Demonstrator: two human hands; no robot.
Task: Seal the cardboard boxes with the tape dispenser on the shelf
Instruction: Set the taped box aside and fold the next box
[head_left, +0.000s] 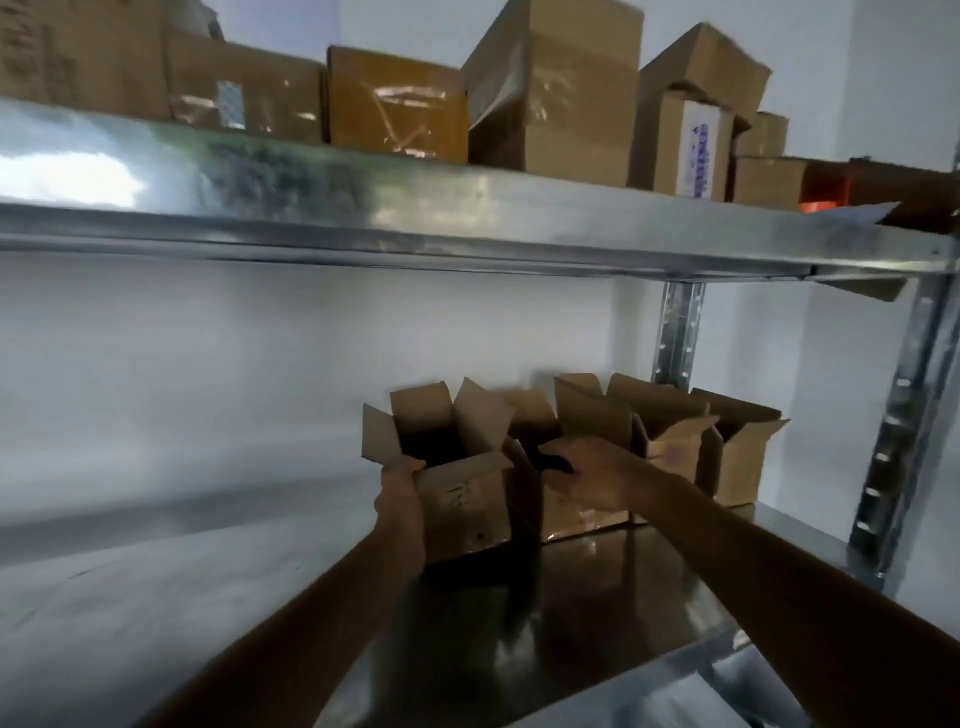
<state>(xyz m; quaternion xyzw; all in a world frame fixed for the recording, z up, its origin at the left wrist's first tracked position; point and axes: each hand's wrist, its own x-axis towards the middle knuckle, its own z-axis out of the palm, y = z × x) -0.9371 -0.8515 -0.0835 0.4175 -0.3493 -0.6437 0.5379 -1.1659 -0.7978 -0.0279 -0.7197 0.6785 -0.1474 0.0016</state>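
Observation:
An open cardboard box (462, 499) with its flaps standing up sits on the lower metal shelf (597, 613). My left hand (402, 491) grips its near left corner, fingers curled over the rim. My right hand (587, 473) reaches to the box's right side, fingers bent at the gap beside a second open box (582, 514); whether it touches the first box or the second I cannot tell. Two more open boxes (675, 441) (737, 457) stand behind to the right. No tape dispenser is in view. The picture is blurred.
The upper shelf (467, 218) carries several taped cardboard boxes (550, 88). A perforated metal upright (898, 415) stands at the right, another (675, 332) behind the boxes. A white wall lies behind. Bare shelf surface stretches to the left of the boxes.

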